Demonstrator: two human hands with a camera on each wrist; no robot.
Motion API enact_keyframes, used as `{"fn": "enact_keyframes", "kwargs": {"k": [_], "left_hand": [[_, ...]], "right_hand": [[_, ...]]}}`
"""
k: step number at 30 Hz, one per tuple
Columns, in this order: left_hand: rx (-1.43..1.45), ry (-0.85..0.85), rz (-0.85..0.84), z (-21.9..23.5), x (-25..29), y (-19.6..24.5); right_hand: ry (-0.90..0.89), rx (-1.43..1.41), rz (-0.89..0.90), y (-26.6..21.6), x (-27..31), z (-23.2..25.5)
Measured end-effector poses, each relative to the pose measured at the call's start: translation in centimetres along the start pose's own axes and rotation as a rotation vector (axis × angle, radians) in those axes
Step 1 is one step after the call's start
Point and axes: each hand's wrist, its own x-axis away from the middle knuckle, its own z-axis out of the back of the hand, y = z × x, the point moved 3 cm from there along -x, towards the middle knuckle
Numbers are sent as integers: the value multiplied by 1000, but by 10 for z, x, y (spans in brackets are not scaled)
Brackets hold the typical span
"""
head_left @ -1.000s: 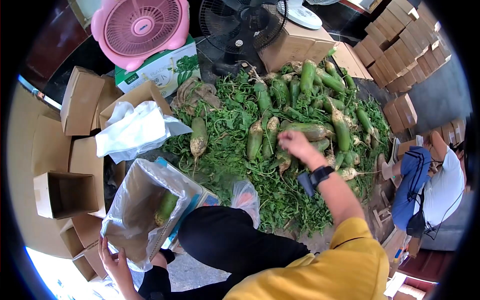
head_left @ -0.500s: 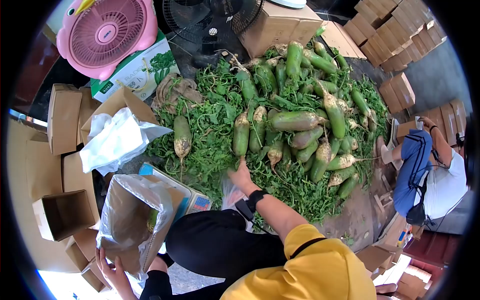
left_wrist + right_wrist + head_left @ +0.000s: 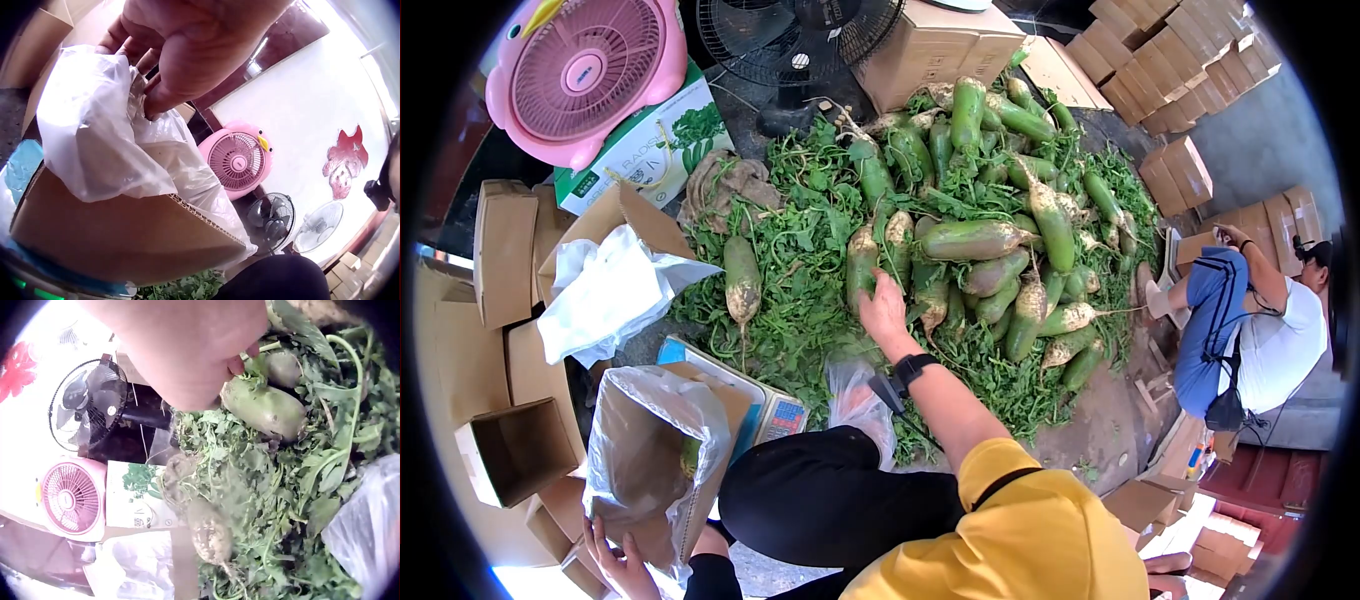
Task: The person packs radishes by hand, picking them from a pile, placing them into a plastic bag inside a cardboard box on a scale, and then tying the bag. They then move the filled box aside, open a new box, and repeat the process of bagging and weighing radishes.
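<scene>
Low at the left of the head view, my left hand (image 3: 622,568) grips the near rim of a cardboard box (image 3: 712,478) lined with clear plastic (image 3: 94,150). A green radish (image 3: 690,455) lies partly hidden inside. My right hand (image 3: 886,312) has its fingers around the lower end of a green radish (image 3: 861,262) on the left side of the pile. In the right wrist view, curled fingertips (image 3: 235,365) touch leaves (image 3: 256,373) at a radish's end (image 3: 265,409). Another radish (image 3: 741,280) lies apart on the leaves, root toward me.
A blue-edged scale (image 3: 783,418) sits under the box, beside a clear plastic bag (image 3: 862,400). White sheets (image 3: 605,295) hang over an open carton. A pink fan (image 3: 585,75) and a black fan (image 3: 800,50) stand at the back. A person (image 3: 1260,330) sits at right.
My right hand moved from the middle of the pile down toward the plastic bag, then up to the radish at the pile's left. My left hand stays at the box rim.
</scene>
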Motion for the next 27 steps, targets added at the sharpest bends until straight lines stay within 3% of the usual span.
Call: {"fn": "enact_keyframes", "kwargs": {"k": [2,3,6,10,12,14,16,18,20,22,24,26,27], "left_hand": [[-4,6,-21,0,1,5],[-22,2,-25,0,0,5],[-57,4,-48,-1,0,0],[-69,-17,-29,-1,0,8],[-82,-13,-37,-1,-1,8],[-105,-10,-42,0,-1,5],[-89,-11,-53,-2,-1,2],[-98,0,-89,0,-1,8],[-75,-36,-30,1,-1,14],[-83,-21,-34,-1,-1,11],[-89,-14,-42,-1,0,9],[-97,-17,-54,-1,-1,9],[-98,-12,-47,0,-1,10]], "right_hand": [[39,-274,-418,5,-2,-16],[7,-325,-538,6,-2,-24],[-86,-86,-668,-14,-12,-26],[-220,-145,-664,-9,-31,-30],[-335,-26,-673,-16,-34,-29],[-338,-53,-683,-10,-29,-36],[-393,-26,-607,-3,-19,-42],[-574,-114,-495,10,-1,-41],[-750,94,-296,22,12,-39],[-810,309,-180,14,20,-21],[-622,460,-141,-6,14,7],[-407,434,-110,-6,-4,9],[-408,432,-102,-7,-12,3]]}}
